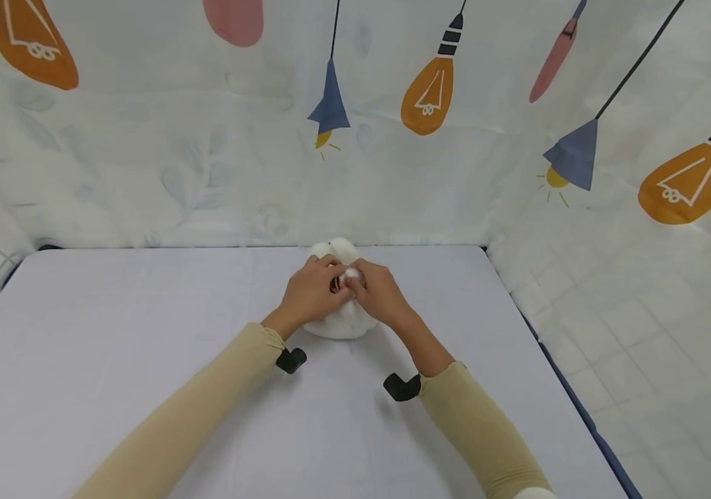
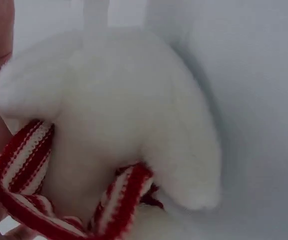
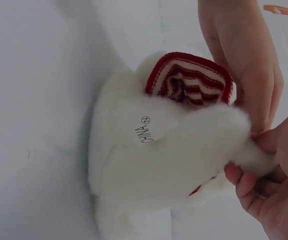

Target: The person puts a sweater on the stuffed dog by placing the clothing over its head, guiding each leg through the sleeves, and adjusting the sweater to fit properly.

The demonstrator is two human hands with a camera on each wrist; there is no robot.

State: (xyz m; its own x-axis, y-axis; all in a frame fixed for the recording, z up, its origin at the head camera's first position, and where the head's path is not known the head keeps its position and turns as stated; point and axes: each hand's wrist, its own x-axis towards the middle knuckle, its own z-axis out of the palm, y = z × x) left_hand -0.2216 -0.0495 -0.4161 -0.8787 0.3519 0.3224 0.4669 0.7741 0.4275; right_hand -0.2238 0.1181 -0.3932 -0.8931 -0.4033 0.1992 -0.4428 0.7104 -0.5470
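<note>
A white plush toy (image 1: 341, 326) stands on the table, tilted between both hands. A red-and-white striped knitted garment (image 2: 66, 215) hangs loosely around it, with its edge standing open like a loop in the right wrist view. My left hand (image 1: 313, 290) grips the garment's edge at the toy's left side; some of its fingers are hidden behind the toy. With thumb and fingers my right hand (image 3: 278, 185) pinches a small furry limb (image 3: 253, 157) of the toy. Both hands meet close together over the toy's upper part.
A white cloth covers the table (image 1: 143, 388). Behind and to the right hangs a curtain (image 1: 237, 152) printed with lamps and bulbs. Dark wrist mounts (image 1: 401, 388) stick out below each forearm.
</note>
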